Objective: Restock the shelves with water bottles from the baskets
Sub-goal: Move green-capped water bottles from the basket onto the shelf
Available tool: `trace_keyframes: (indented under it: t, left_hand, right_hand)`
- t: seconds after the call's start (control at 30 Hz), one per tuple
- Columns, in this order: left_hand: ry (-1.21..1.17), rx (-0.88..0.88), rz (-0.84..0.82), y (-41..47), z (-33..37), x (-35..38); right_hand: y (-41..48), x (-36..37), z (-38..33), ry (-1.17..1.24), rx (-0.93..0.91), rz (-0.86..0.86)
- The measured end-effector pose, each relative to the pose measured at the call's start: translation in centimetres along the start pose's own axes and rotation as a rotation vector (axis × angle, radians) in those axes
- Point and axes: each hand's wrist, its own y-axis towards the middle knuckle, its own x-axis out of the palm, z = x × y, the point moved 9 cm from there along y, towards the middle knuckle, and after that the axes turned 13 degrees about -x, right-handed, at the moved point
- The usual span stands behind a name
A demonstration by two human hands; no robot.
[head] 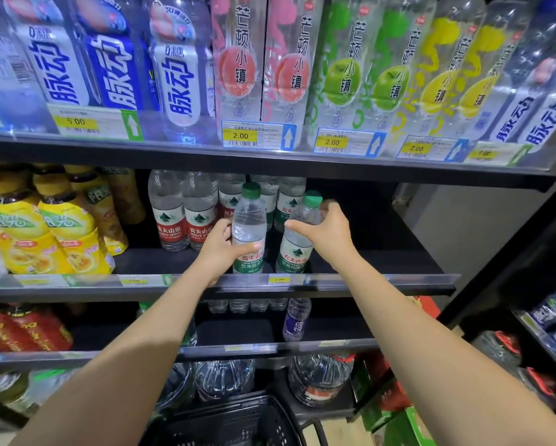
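Two green-capped bottles (249, 217) (294, 249) (one basket (225, 423))

Black mid shelf (383, 249): yellow drink bottles (45, 233) on the left, red-label water bottles (170, 220) further back in the middle, 2 green-cap water bottles (249, 214) upright near the front edge, price tags (279, 280) along the lip.

The left grip (220, 244) and right grip (326, 231) are bare; the slender left forearm (135, 355) and right forearm (431, 342) are bare too.
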Motion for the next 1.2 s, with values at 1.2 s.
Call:
trace_keyframes:
  t: [1.2]
  left_hand:
    - [0.347,-0.046,0.369,6.2,-0.8,1.1]
  right_hand:
    - [1.9,4.7,8.9,-0.122,0.11,0.049]
